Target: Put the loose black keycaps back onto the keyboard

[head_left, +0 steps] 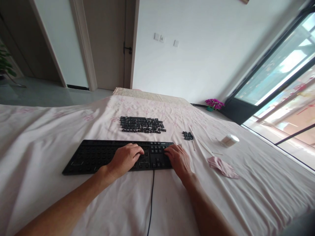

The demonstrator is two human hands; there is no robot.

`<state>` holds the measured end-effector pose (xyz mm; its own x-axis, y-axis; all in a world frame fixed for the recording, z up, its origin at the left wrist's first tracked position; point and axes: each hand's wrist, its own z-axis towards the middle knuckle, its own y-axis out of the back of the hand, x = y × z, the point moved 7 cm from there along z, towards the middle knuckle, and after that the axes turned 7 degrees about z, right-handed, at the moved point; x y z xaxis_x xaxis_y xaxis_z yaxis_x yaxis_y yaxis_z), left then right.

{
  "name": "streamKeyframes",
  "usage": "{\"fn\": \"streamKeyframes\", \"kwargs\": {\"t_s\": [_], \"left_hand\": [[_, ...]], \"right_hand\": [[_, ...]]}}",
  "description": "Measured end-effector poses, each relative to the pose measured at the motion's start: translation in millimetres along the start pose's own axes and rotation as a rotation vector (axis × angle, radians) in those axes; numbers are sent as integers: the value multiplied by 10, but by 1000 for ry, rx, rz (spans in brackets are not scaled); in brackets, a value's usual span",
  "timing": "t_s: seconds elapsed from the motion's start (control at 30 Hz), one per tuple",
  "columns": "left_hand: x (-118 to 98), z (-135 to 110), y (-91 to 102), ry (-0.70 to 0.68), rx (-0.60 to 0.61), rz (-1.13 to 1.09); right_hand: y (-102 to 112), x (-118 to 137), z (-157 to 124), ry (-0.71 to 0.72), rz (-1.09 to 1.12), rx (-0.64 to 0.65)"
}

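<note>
A black keyboard (93,156) lies on a pale pink sheet in front of me, most of its keycaps taken off; its number pad still has keys. My left hand (126,159) rests on the keyboard's right-middle part with fingers curled down onto it. My right hand (178,159) lies at the keyboard's right end, fingers bent against the number pad edge. Beyond the keyboard, rows of loose black keycaps (141,125) are laid out on the sheet. A small heap of keycaps (188,135) sits to the right.
A crumpled pink cloth (222,167), a white round container (229,140) and thin white sticks (205,147) lie on the right. The keyboard's cable (151,200) runs toward me. A flower pot (214,104) stands by the window; a door is at the back.
</note>
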<state>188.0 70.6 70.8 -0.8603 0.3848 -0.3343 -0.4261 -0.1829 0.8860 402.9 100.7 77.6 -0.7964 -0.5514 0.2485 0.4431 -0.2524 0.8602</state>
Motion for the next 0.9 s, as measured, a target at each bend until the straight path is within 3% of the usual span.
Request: {"fn": "streamKeyframes", "kwargs": {"t_s": [0.23,0.47,0.9], "left_hand": [[-46,-45,-8,-68,-64,25],[-65,-64,-11,-79,-63,50],[-75,-83,-18,-100,-80,68]], "right_hand": [[-6,38,24,14,-79,76],[-31,41,-32,32,-107,32],[-33,61,-4,42,-127,63]]}}
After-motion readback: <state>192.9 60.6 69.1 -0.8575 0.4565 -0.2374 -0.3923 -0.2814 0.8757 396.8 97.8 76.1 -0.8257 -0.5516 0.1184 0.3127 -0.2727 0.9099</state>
